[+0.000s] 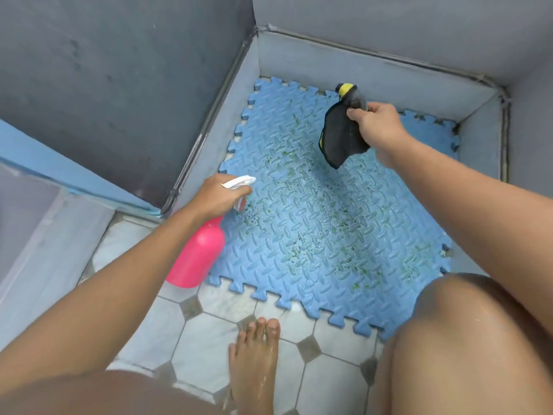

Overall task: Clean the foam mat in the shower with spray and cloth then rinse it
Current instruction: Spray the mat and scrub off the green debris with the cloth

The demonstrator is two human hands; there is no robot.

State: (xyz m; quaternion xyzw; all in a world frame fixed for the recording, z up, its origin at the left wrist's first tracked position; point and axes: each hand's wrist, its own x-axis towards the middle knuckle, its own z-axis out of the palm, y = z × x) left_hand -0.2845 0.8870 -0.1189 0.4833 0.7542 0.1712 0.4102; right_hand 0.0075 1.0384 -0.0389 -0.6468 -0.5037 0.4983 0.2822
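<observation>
head view looks down into a grey shower corner, where the blue foam mat (329,220) lies flat on the floor. its surface is a raised diamond tread with jigsaw teeth round the rim. green specks and smears are scattered over most of it, thickest through the middle and toward the near edge.

your left hand (218,196) sits over the mat's left edge, fingers curled round the white trigger head of a pink spray bottle (197,259). the nozzle points in across the mat, and the bottle's body hangs down past the mat's near-left corner. whether the trigger is squeezed cannot be told.

your right hand (377,124) is above the far side of the mat, pinching a dark cloth (338,139) with yellow trim. the cloth hangs in loose folds below your fingers; it is unclear whether its tip touches the mat.

grey walls (119,85) rise beyond the mat's far and left edges, with a paler low lip (344,64) between them and the mat and a dark seam along the joint. a blue strip (59,169) runs along a wall well to the left of the mat.

off the mat's near edge the floor is pale eight-sided tiles (209,324) with small dark squares between them. your bare foot (254,360) stands on these tiles just short of the mat, shiny with wet. your knee (466,324) covers the mat's near-right corner.
</observation>
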